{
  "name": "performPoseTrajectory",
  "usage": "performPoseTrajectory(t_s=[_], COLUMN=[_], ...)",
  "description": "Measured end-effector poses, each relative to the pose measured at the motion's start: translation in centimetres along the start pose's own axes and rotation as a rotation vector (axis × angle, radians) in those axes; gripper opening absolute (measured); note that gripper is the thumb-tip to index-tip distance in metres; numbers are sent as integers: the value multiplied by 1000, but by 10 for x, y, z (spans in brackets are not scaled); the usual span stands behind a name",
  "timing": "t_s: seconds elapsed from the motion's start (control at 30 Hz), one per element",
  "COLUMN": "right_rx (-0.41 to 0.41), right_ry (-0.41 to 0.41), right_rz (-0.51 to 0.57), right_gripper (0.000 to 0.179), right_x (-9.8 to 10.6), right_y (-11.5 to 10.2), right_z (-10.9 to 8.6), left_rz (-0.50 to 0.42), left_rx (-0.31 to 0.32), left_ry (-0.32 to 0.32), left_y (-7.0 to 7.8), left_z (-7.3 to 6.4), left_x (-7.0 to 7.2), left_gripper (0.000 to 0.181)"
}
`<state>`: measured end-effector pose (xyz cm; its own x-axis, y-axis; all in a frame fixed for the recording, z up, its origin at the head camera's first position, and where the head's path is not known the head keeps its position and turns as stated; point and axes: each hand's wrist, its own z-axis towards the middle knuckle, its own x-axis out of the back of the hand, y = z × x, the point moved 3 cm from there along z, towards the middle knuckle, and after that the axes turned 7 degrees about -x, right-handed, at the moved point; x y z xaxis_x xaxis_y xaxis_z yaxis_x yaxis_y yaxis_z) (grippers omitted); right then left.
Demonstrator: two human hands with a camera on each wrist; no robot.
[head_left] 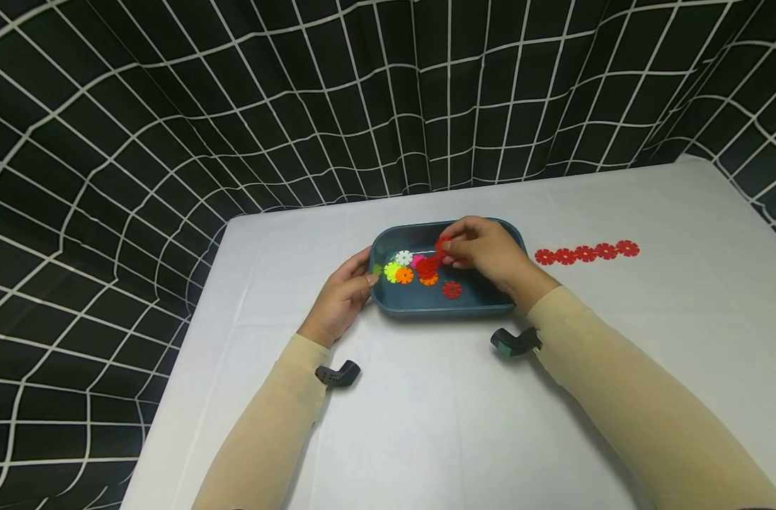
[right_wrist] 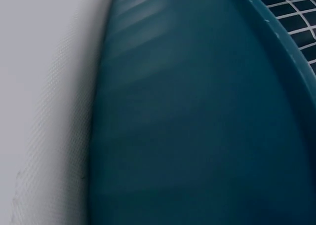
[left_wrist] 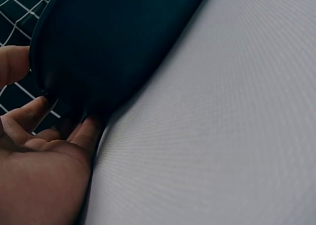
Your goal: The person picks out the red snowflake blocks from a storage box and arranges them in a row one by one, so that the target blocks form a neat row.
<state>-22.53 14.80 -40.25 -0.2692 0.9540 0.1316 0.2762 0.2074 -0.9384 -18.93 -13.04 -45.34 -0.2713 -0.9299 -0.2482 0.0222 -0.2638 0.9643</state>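
A dark blue-green plastic tray [head_left: 452, 312] holds several notched plastic flower discs. My left hand [head_left: 340, 301] grips its left end, the thumb at the rim and the fingers against the outer wall; the left wrist view shows the fingers [left_wrist: 88, 131] touching that wall. Over the tray, my right hand [head_left: 490, 256] pinches a red flower disc [head_left: 443, 245] between thumb and fingers. Just below it lie more red discs [head_left: 428, 268], overlapping. Only the tray's inside [right_wrist: 197, 111] shows in the right wrist view; the right hand is out of that frame.
In the tray lie a white disc [head_left: 403, 258], a yellow disc [head_left: 391, 272], an orange disc [head_left: 404, 275] and a single red disc [head_left: 452, 290]. A straight row of red discs [head_left: 585, 253] lies right of the tray on the white tablecloth [head_left: 413, 411]. Behind hangs a black-and-white grid curtain [head_left: 388, 92].
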Motion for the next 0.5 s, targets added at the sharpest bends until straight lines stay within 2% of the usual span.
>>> performPoseTrajectory(t_s=[0.33, 0.5], right_rx=[96, 136], right_ry=[7, 12], right_rz=[66, 55], right_gripper=[30, 31], right_x=[4, 9], right_y=[-2, -7], right_z=[-7, -15], left_rz=[3, 10], left_rx=[10, -1], left_ry=[7, 0], left_y=[-1, 0], left_z=[0, 0], left_x=[0, 0], left_gripper=[61, 62])
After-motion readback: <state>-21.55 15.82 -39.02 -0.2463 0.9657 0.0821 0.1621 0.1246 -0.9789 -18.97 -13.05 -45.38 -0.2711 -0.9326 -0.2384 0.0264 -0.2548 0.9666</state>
